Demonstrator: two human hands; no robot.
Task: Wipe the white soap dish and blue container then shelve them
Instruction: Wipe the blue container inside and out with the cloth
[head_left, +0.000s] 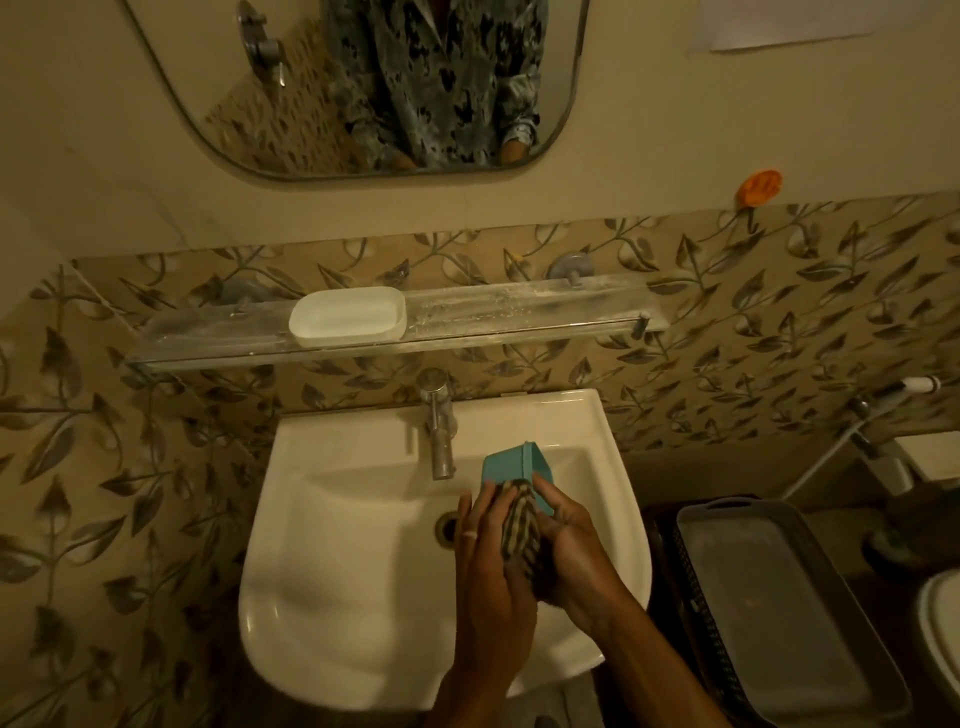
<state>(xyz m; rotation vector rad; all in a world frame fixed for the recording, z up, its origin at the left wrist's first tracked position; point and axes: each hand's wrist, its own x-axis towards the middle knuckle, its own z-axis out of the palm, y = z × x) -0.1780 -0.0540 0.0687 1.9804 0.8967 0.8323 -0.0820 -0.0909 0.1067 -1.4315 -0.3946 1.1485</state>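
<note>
The white soap dish (347, 316) lies on the glass shelf (519, 312) above the sink, left of the shelf's middle. Over the basin, the blue container (511, 470) is tipped on its side with its rim toward the tap. My right hand (566, 525) curls around the container's right side and holds it. A striped cloth (522, 535) sits bunched between both hands against the container, and my left hand (491, 561) grips that cloth. The lower part of the container is hidden by the cloth and fingers.
A white sink (363, 545) with a metal tap (440, 436) sits below the shelf. A mirror (363, 88) hangs above. To the right stands a dark basket holding a grey tray (769, 597). An orange hook (759, 186) is stuck on the wall.
</note>
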